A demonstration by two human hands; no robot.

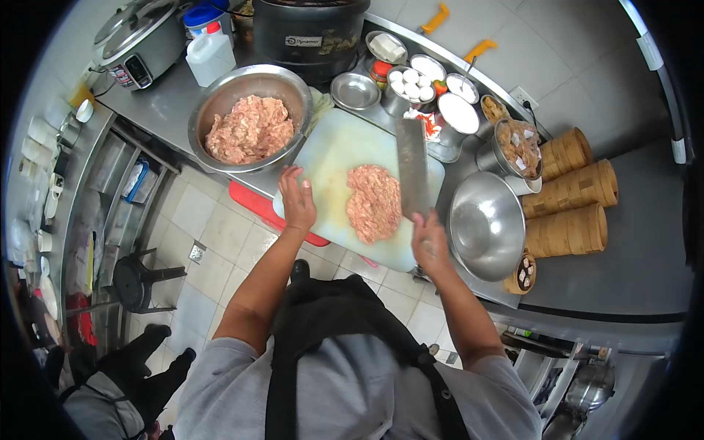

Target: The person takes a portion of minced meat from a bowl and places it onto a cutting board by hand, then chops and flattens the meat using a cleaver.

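Note:
My right hand (pixel 430 242) is closed round the handle of a broad cleaver (pixel 413 165), whose blade points away from me over the right part of the cutting board (pixel 323 158). A flattened mound of minced meat (pixel 374 204) lies on the board, left of the blade. My left hand (pixel 297 198) rests at the board's left edge with its fingers apart and nothing in it. Just beyond that hand stands a large steel bowl (pixel 199 132) with more minced meat (pixel 251 130) inside.
An empty-looking steel bowl (pixel 487 227) stands right of the board, near bamboo steamers (pixel 568 194). Behind the board are a metal plate (pixel 356 91), a container of eggs (pixel 412 84) and a large black pot (pixel 312 37). A black stool (pixel 139 282) and another person (pixel 117 396) are at lower left.

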